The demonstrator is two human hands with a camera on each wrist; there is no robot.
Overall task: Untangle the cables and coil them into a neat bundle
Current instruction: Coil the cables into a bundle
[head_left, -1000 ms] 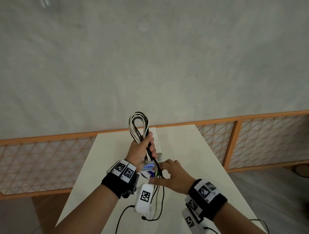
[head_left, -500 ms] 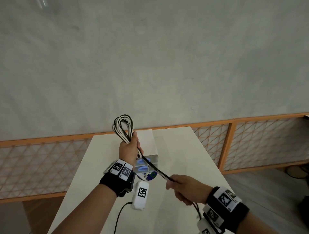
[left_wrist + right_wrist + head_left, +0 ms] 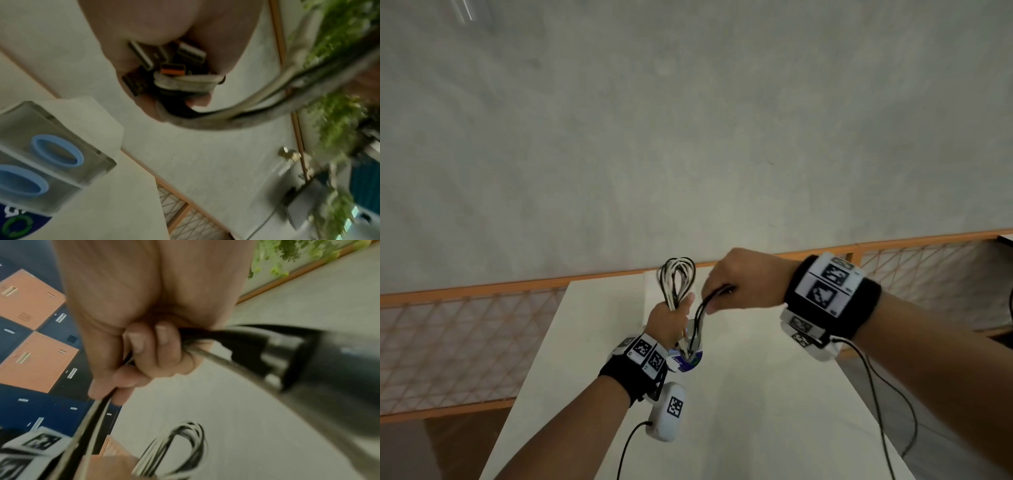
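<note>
Above the white counter the left hand grips the upright cable bundle by its lower end, while the right hand, just beside it and slightly higher, seemingly clenches the slack tails.

Black wristbands with square-coded tags, white wrist cameras, black leads

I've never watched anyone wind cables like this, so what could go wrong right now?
The left hand holds the looped cables near their lower end, so the coil could splay open. The plug ends poke out under its fingers and might slip free. The right hand pulls the loose strands taut, which could tug the coil askew.
</note>
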